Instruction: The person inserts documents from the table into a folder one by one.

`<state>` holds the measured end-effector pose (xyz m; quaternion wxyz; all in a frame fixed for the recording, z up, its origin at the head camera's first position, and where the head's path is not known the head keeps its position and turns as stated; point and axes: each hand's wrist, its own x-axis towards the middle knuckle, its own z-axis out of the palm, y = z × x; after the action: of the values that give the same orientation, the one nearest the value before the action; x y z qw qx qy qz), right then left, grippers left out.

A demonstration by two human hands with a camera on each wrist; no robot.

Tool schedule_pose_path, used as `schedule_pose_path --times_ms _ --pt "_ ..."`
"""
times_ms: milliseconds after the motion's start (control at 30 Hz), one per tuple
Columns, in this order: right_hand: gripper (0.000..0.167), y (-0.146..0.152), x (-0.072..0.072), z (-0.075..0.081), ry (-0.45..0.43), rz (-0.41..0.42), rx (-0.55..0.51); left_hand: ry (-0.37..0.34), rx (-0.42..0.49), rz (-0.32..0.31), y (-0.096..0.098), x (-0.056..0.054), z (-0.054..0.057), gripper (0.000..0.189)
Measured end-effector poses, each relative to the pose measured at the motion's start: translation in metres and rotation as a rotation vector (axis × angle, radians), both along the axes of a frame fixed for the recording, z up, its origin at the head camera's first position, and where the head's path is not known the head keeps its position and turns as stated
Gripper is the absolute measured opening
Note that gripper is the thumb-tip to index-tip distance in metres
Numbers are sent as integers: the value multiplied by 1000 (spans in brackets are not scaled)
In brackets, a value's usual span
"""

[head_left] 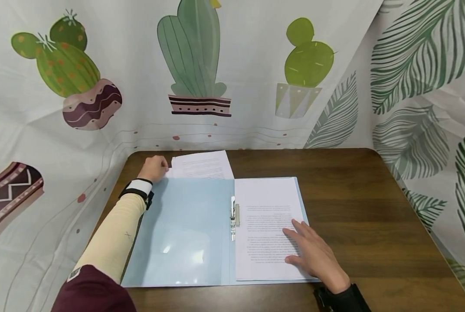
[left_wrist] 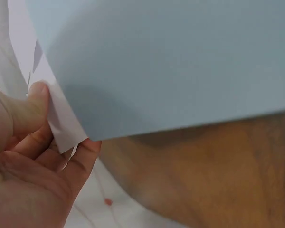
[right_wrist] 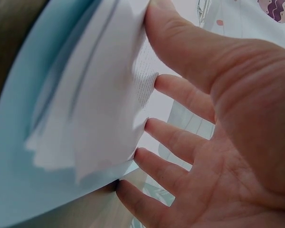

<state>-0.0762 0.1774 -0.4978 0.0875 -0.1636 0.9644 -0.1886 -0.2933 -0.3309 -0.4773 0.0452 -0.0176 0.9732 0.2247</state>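
Observation:
A light blue folder (head_left: pixel 185 225) lies spread on the table, with a metal clip (head_left: pixel 235 216) along its spine. Printed sheets (head_left: pixel 267 242) cover its right side. My left hand (head_left: pixel 153 169) is at the folder's far left corner and pinches white paper (left_wrist: pixel 61 116) that sticks out from under the cover; the thumb is on top, fingers beneath. More loose printed paper (head_left: pixel 201 164) pokes out past the folder's far edge. My right hand (head_left: pixel 314 251) is spread over the lower right of the printed sheets, its fingertips at the page in the right wrist view.
The brown wooden table (head_left: pixel 357 208) extends to the right of the folder and along its near edge. Behind it hangs a white cloth (head_left: pixel 248 52) printed with cacti, and leaf-patterned cloth (head_left: pixel 412 130) hangs at the right.

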Motion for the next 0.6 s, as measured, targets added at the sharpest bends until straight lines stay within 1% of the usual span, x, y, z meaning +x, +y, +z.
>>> schedule_pose_path --times_ms 167,400,600 --pt "74 0 1 0 2 -1 -3 103 -40 10 -4 -1 17 8" --pt "73 1 1 -1 11 3 -20 297 -150 33 -9 0 40 7" --pt "73 1 1 0 9 1 -22 406 -224 37 -11 3 64 17"
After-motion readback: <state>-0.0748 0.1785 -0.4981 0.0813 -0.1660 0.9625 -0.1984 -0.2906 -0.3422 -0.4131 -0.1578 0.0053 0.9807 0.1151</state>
